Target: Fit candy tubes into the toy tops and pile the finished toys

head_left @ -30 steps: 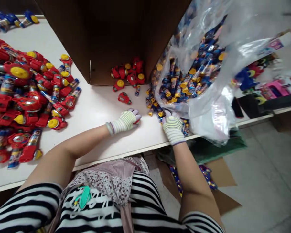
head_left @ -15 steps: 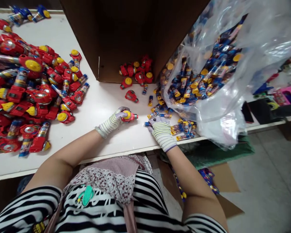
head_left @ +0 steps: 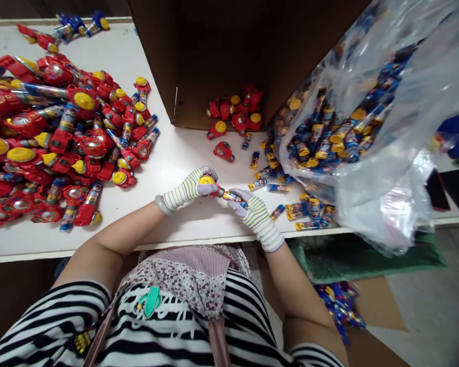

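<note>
the gloved left hand (head_left: 189,187) wraps its fingers around a red toy (head_left: 209,184) over the table (head_left: 172,158), while the right hand (head_left: 255,218) pinches a tube (head_left: 230,195) at the toy's end between its fingertips (head_left: 237,195). red toys (head_left: 63,140) heap left on the table; a plastic bag (head_left: 382,199) sits right.

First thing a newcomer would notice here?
The big heap of red toy pieces with yellow caps fills the left of the white table. On the right, a clear plastic bag spills blue-and-yellow tubes. At centre, the gloved left hand and right hand hold a red piece against a tube.
</note>
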### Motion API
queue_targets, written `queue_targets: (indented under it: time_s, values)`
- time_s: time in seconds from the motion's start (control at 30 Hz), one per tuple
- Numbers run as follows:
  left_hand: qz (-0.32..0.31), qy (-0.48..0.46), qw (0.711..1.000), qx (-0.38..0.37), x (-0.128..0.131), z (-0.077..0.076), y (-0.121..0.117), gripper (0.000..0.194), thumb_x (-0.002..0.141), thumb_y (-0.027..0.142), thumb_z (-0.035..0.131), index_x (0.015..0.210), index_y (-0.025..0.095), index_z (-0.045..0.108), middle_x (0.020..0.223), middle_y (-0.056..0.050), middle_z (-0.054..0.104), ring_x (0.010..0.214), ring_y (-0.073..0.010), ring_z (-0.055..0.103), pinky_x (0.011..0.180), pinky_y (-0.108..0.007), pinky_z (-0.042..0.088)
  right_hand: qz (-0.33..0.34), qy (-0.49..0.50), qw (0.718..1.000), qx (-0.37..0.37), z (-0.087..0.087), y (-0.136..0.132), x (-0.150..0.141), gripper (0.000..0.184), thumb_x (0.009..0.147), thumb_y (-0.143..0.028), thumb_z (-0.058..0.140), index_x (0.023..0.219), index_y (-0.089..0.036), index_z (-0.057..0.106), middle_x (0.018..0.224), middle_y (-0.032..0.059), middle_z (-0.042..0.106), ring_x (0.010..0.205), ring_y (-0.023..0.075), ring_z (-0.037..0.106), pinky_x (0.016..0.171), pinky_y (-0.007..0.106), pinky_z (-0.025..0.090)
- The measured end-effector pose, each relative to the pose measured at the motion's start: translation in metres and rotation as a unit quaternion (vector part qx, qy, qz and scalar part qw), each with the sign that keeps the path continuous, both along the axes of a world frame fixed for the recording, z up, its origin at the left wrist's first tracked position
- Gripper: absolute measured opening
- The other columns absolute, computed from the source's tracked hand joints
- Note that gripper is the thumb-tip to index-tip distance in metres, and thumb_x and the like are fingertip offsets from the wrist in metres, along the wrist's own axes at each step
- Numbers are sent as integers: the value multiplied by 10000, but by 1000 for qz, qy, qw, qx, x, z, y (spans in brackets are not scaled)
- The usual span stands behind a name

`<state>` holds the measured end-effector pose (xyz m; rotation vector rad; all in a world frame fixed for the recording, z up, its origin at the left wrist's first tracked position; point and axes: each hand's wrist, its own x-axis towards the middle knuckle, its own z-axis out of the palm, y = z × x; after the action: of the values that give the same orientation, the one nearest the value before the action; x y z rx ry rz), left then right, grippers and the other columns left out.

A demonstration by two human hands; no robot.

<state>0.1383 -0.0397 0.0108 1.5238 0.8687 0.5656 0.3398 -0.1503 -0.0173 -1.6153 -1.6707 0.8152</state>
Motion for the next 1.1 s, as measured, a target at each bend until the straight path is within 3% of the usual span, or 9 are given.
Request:
queue_targets:
  time_s: [0.13,0.37,0.43,0.53,0.67,0.73,0.8,0.9,1.1]
  values:
    - [-6,-22,999,-30,-4,-4,-3,338,716,388,689,911,133,583,773,-10,598,628,-113,562,574,-218,454,64,-203,977,-26,17,-3,-2,442,977,-466,511,1291,-187,647,1165,142,722,964,277,697,841,371,526]
    - [-30,5,999,18,2,8,-8,301,726,362,694,883,138,567,740,-1,597,620,-115,552,585,-225,445,73,-327,937,-102,30,-6,-14,414,1009,-420,448,1283,-177,640,1201,171,704,902,289,701,776,370,496]
    - [-41,17,999,31,3,16,-8,279,729,347,687,875,143,563,752,-2,600,639,-121,560,605,-233,455,61,-281,952,-104,28,-8,-17,400,996,-442,463,1218,-171,657,1160,171,707,906,282,689,780,367,488]
    - [-89,9,995,36,-2,22,-9,252,733,320,686,881,145,581,783,-7,608,674,-129,575,637,-243,475,68,-51,988,-126,16,-14,-23,441,988,-540,416,1024,-177,663,923,106,707,754,205,642,681,309,484]
    - [-95,-9,991,89,-11,17,-11,281,694,307,726,897,149,613,863,-25,622,749,-145,588,681,-254,491,118,235,933,-245,-7,-18,-34,652,983,-659,174,961,-185,620,548,-46,448,387,113,331,397,245,325]
    - [-71,31,994,77,-12,12,-9,263,697,296,713,888,150,607,824,-17,620,715,-142,581,655,-251,485,98,187,950,-231,-12,-14,-39,622,979,-644,218,1032,-180,630,602,-17,516,422,128,410,433,258,382]
    - [-41,80,995,35,-11,10,-5,205,728,283,674,852,146,586,742,1,600,644,-125,554,612,-237,465,50,35,984,-168,-12,-10,-41,517,963,-591,375,1137,-180,635,836,82,669,638,183,603,610,306,492]
    - [-26,100,995,6,-8,6,1,169,739,268,654,807,140,567,686,15,581,602,-109,527,582,-223,439,28,-107,986,-126,-8,-8,-41,433,957,-509,460,1169,-181,645,1062,156,706,879,256,669,794,370,507]
    - [-42,6,997,61,-19,1,-14,250,724,315,698,884,143,612,812,-5,617,713,-130,582,647,-239,479,78,159,968,-178,-5,-10,-44,565,963,-652,354,934,-190,679,780,69,681,683,190,623,665,329,536]
